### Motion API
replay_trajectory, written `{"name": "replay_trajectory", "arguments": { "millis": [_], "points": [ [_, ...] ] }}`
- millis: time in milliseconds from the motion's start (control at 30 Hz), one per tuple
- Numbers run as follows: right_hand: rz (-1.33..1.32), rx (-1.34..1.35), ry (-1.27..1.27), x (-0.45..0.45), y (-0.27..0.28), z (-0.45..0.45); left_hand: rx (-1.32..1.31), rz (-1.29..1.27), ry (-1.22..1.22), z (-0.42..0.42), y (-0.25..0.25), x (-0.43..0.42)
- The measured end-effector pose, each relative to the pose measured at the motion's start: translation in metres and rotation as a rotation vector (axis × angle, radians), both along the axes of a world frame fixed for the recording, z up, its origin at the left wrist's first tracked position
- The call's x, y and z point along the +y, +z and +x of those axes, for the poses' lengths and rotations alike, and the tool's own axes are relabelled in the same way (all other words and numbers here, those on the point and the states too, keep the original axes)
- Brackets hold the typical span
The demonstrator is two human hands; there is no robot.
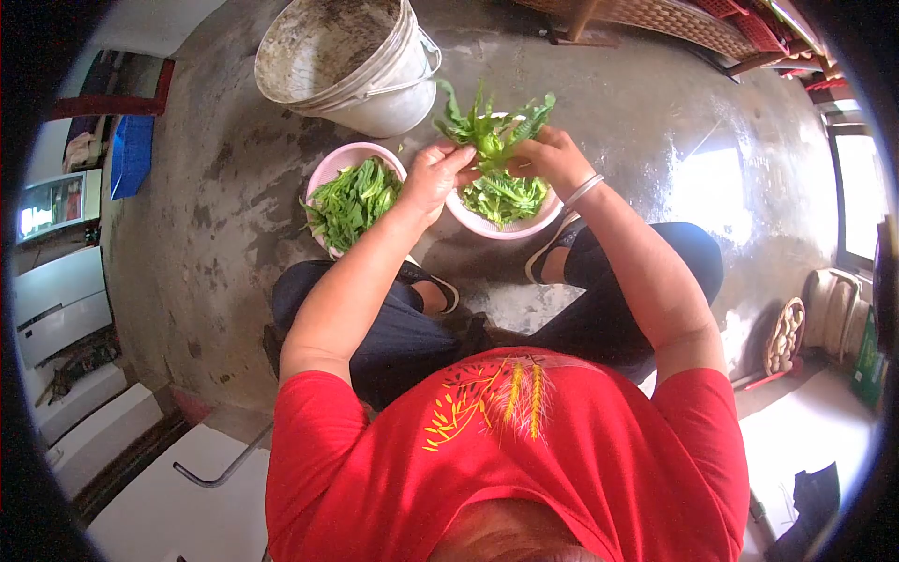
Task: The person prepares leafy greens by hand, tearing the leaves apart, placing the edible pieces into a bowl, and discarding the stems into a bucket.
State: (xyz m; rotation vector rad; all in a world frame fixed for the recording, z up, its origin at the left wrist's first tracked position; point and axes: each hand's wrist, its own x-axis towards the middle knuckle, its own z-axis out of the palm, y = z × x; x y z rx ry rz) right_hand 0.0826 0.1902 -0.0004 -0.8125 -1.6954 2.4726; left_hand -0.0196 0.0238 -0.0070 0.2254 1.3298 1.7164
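Between my two hands is a leafy green vegetable (489, 134), its leaves fanned out away from me. My left hand (438, 178) has its fingers closed on the near left side of it. On the other side, my right hand (554, 159) pinches the leaves, and its inner fingers are partly hidden. Right below them stands a pink basket (501, 234) with cut-looking greens (504, 199) in it. To the left, beside my left forearm, another pink basket (323, 173) is heaped with darker green leaves (358, 201).
A worn whitish bucket (393, 103) with a wire handle stands behind the left basket. My feet and knees flank the baskets on the concrete floor (206, 281). A woven piece of furniture (655, 21) is at the far right, and a round basket (785, 335) at the right.
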Motion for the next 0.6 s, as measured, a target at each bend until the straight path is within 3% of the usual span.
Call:
{"name": "replay_trajectory", "arguments": {
  "millis": [133, 233, 467, 533, 600],
  "points": [
    [-0.194, -0.047, -0.185, 0.003, 0.004, 0.002, -0.037, 0.057, 0.030, -0.006, 0.000, -0.001],
    [-0.002, -0.138, -0.202, 0.015, -0.001, 0.003, -0.061, 0.060, 0.064, -0.013, 0.002, -0.006],
    [1.060, -0.271, 0.392, 0.014, -0.018, 0.014, 0.025, -0.060, 0.079, -0.012, 0.008, -0.005],
    [1.216, -0.323, 0.401, 0.010, -0.009, 0.014, 0.070, -0.100, 0.050, -0.010, 0.005, -0.004],
    [1.014, -0.090, 0.320, 0.012, -0.012, 0.009, 0.130, -0.138, 0.014, -0.007, -0.002, -0.004]
  ]
}}
